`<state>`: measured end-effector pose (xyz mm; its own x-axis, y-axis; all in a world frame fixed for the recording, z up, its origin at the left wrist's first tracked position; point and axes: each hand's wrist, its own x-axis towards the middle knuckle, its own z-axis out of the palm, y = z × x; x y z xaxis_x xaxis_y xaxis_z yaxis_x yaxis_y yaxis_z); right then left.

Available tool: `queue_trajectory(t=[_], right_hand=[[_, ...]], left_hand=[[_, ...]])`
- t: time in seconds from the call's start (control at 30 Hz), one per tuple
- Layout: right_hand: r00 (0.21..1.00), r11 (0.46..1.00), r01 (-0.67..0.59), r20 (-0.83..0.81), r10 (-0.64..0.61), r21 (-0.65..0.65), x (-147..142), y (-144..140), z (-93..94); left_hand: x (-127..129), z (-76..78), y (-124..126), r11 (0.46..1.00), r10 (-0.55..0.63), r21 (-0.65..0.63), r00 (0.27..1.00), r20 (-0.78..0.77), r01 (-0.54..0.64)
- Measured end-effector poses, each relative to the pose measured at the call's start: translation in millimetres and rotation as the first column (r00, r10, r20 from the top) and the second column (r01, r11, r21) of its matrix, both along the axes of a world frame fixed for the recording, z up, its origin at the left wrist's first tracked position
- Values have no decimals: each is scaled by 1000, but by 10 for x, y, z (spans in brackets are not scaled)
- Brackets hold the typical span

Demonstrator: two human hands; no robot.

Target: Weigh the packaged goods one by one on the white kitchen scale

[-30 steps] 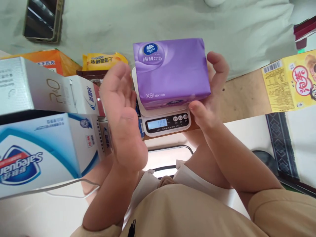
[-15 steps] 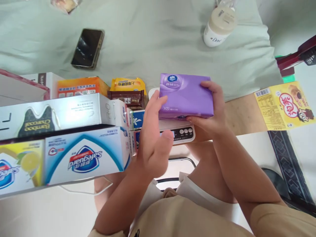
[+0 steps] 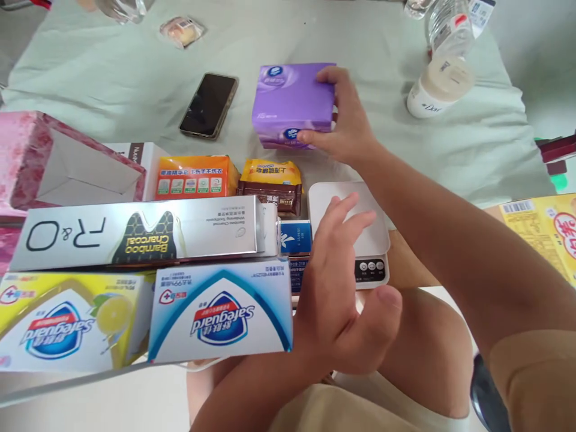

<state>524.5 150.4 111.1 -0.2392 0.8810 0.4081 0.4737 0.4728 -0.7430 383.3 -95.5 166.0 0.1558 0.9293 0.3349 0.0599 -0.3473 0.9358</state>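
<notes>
Biggest first: pale green cloth (image 3: 148,90), soft, shallow creases. In front of it, a strip of brown tabletop (image 3: 409,261). Lemon Safeguard box (image 3: 63,324) and blue Safeguard box (image 3: 220,312) lie side by side at near left, stiff printed card; R&O Bamboo Charcoal toothpaste carton (image 3: 135,234) just behind them, long, foil-silver. Lined up broadside, probably to save room.

Purple Vinda tissue pack (image 3: 292,99) is over the cloth, beyond the white scale (image 3: 371,240); can't tell if it touches down. Glossy film, rounded brick, likely squashy. Right hand (image 3: 346,123) pinches its right end: thumb on near side, fingers over top. Probably a grip across the thickness because the film gives.

Left hand (image 3: 339,294) spread, palm tilted, holding nothing, over the scale's left side; blocks the readout. Contact unclear. Scale: flat plastic plate, rounded corners.

Smaller: black phone (image 3: 209,105), slick glass, face up; yellow sulfur soap packet (image 3: 272,173), crinkled, behind brown wrapper (image 3: 270,197).
</notes>
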Motion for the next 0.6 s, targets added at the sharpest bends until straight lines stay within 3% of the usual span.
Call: queue_trajectory(t=[0.17, 0.23, 0.3, 0.4, 0.47, 0.53, 0.6], right_hand=[[977, 941, -173, 68, 200, -291, -284, 200, -86], [974, 932, -206, 24, 223, -300, -244, 134, -37], [986, 949, -167, -53, 158, -267, -120, -48, 68], [963, 987, 25, -263, -66, -157, 164, -581, 286], [931, 983, 151, -319, -178, -108, 372, -1073, 415], [870, 942, 318, -363, -334, -103, 581, -1570, 488], [753, 835, 546, -397, -525, -69, 825, -1967, 484]], left_hand=[[-37, 72, 3, 998, 18, -67, 1000, -24, -20], [-50, 77, 6, 997, 21, -79, 1000, -14, -22], [-57, 64, 11, 998, 29, -64, 999, 24, -27], [-47, 36, 26, 1000, -10, -27, 998, 54, 11], [-13, 28, 32, 999, -52, -1, 997, 52, 52], [52, 28, 22, 996, -90, 18, 995, 41, 89], [144, 25, -10, 992, -127, 16, 992, 17, 126]])
